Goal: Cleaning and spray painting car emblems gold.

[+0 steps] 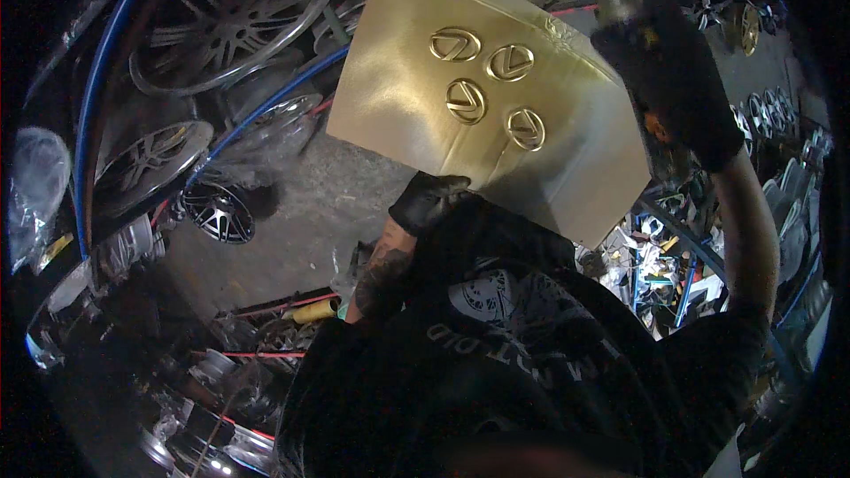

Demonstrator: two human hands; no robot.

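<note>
A sheet of cardboard point(372, 111) sprayed with gold is in front of me, tilted, with a crease across it. Several oval wheel-cap emblems point(466, 101), gold like the sheet around them, lie on its middle. My left hand point(431, 201), in a dark glove, is closed on the sheet's near edge. At the sheet's right side my right hand point(686, 88) is raised, also in a dark glove. Its fingers are curled round something dark, blurred and pale near the top, whose kind I cannot make out. Part of the sheet's right edge is hidden behind this hand.
Large wheel rims point(232, 22) stand at the upper left, near a blue bar point(111, 62). A black-and-silver wheel point(219, 212) is on the grey floor point(314, 204). More rims line the right side point(770, 111). Cluttered, brightly lit parts point(664, 265) are below the sheet's right corner.
</note>
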